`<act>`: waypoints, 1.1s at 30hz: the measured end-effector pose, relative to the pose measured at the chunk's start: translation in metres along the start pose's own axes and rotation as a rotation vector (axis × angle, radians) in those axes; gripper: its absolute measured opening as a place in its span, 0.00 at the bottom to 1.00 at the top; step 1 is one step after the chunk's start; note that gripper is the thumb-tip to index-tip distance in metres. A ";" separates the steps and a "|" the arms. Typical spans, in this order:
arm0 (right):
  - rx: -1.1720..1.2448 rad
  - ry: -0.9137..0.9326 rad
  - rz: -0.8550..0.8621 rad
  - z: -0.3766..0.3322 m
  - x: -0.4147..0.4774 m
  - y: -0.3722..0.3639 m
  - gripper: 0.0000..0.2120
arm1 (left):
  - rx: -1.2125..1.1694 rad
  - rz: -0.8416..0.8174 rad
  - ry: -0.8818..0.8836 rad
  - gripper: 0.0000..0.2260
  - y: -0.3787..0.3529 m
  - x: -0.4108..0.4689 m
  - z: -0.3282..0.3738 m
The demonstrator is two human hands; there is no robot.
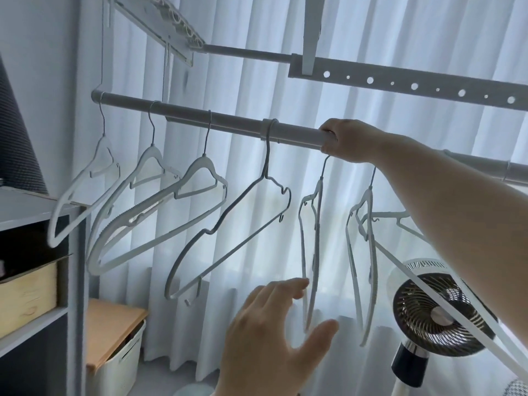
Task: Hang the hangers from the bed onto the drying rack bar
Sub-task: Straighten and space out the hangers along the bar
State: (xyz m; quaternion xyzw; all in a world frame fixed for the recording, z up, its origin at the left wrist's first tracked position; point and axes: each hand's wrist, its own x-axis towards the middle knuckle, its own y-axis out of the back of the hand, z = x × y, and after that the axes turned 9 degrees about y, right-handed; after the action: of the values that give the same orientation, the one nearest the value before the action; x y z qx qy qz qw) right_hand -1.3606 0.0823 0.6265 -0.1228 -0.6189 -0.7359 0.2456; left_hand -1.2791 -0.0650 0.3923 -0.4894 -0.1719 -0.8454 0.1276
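Hook-seating step: right hand (347, 141) curled round drying rack bar (200, 117) above white hanger (314, 224); left hand (274, 332) spread, empty; next, probably steady hanger, release.

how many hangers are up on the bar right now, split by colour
white hangers: 6 (one partly hidden behind the right forearm)
dark grey hanger: 1
total: 7 along the drying rack bar
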 end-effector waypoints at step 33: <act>0.151 0.143 0.033 -0.057 0.043 0.001 0.21 | 0.183 0.140 0.137 0.11 0.049 0.015 -0.050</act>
State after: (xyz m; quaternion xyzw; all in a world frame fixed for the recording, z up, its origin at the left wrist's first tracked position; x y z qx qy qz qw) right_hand -1.3897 0.0182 0.6370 -0.0612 -0.6514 -0.6899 0.3098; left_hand -1.3069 -0.1305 0.3909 -0.4277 -0.2047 -0.8467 0.2416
